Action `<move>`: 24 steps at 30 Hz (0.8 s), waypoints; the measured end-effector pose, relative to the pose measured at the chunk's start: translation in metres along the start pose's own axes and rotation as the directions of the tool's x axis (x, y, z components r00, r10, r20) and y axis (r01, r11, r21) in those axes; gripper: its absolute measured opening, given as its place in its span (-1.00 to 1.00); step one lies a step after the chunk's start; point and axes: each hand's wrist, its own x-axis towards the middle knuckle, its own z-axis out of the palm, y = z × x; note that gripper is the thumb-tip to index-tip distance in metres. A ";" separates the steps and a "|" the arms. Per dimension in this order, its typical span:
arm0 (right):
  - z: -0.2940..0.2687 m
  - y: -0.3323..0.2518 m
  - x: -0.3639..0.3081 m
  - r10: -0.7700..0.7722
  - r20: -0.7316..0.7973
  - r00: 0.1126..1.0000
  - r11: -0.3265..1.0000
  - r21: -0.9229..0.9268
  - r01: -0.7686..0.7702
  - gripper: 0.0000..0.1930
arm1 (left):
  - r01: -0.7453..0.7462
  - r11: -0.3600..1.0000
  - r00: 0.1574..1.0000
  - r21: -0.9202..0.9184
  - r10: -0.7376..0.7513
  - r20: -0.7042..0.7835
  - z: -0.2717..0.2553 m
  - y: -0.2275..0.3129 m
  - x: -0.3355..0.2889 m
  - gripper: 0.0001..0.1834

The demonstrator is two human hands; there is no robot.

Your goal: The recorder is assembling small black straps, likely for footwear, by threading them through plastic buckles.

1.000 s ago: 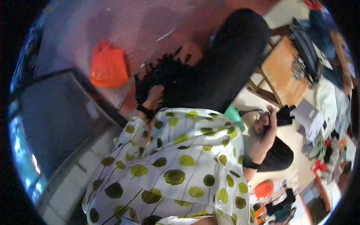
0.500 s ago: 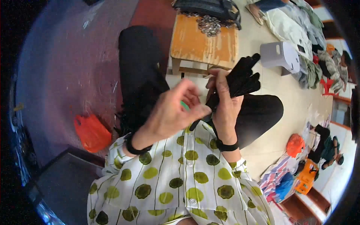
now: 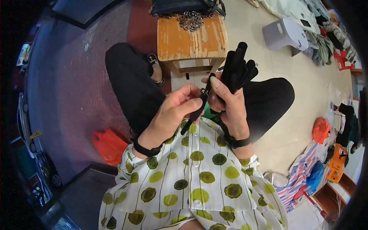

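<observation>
A bundle of folded black fabric straps [image 3: 234, 71] sticks up out of my right hand [image 3: 232, 105], whose fingers are wrapped round its lower end. One single black strap [image 3: 196, 114] runs slantwise between my two hands, its upper end under my right thumb. On it sits a small metal buckle [image 3: 204, 91], right at the fingertips of my left hand [image 3: 173, 111]. My left thumb and fingers pinch the strap just below the buckle. Part of something green [image 3: 208, 112] shows behind the hands, mostly hidden.
Ahead stands a worn wooden stool [image 3: 191, 42] bearing a pile of metal buckles [image 3: 190, 21] and a black bag [image 3: 184, 7]. A grey plastic stool [image 3: 283, 34] is at far right. Red plastic bags [image 3: 109, 146] lie to the left and right; heaped cloth [image 3: 324, 46] lies beyond.
My left hand, blurred and apart from the bundle before, now pinches a single strap with a metal buckle on it. The bundle has tipped more upright in my right hand. The whole view has shifted.
</observation>
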 end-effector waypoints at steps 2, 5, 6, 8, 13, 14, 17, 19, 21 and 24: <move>-0.001 0.001 0.001 0.002 0.010 1.000 1.000 0.020 -0.002 -0.77 | 0.017 0.999 1.000 -0.031 -0.016 0.006 0.001 -0.001 0.000 -0.83; -0.004 0.001 0.004 0.007 0.002 1.000 0.999 0.048 -0.007 -0.79 | 0.003 1.000 1.000 0.011 -0.003 -0.029 0.007 0.003 -0.002 -0.82; -0.005 0.001 0.005 0.011 -0.015 1.000 0.998 0.058 -0.010 -0.80 | -0.024 0.996 0.997 0.088 0.029 -0.067 0.009 0.004 -0.003 -0.81; -0.002 0.001 0.005 0.000 -0.033 0.999 0.998 0.055 0.002 -0.79 | 0.000 1.000 0.998 -0.030 -0.002 -0.059 0.009 0.004 -0.003 -0.79; -0.001 0.006 0.006 -0.047 -0.013 0.999 0.996 0.077 0.048 -0.80 | 0.129 0.951 0.991 -0.281 -0.132 0.011 0.003 0.010 -0.003 -0.76; -0.001 0.007 0.006 -0.052 0.001 0.999 0.998 0.046 0.051 -0.78 | 0.159 0.938 0.987 -0.307 -0.150 0.052 0.000 0.009 -0.002 -0.75; 0.000 0.007 0.006 -0.044 0.003 0.999 0.999 0.013 0.044 -0.77 | 0.174 0.921 0.985 -0.348 -0.169 0.047 0.004 0.007 -0.001 -0.76; 0.001 0.005 0.005 -0.034 -0.013 0.999 0.999 0.011 0.034 -0.77 | 0.162 0.917 0.985 -0.364 -0.172 0.004 0.005 0.005 -0.001 -0.77; 0.005 0.003 0.005 -0.044 -0.040 0.998 0.997 -0.070 0.041 -0.74 | 0.021 0.998 0.999 -0.065 -0.023 -0.022 0.001 0.001 -0.001 -0.77; 0.001 0.003 0.007 -0.054 0.007 0.998 0.995 0.079 0.054 -0.73 | -0.138 0.960 0.972 0.242 0.178 -0.153 0.005 0.001 -0.001 -0.83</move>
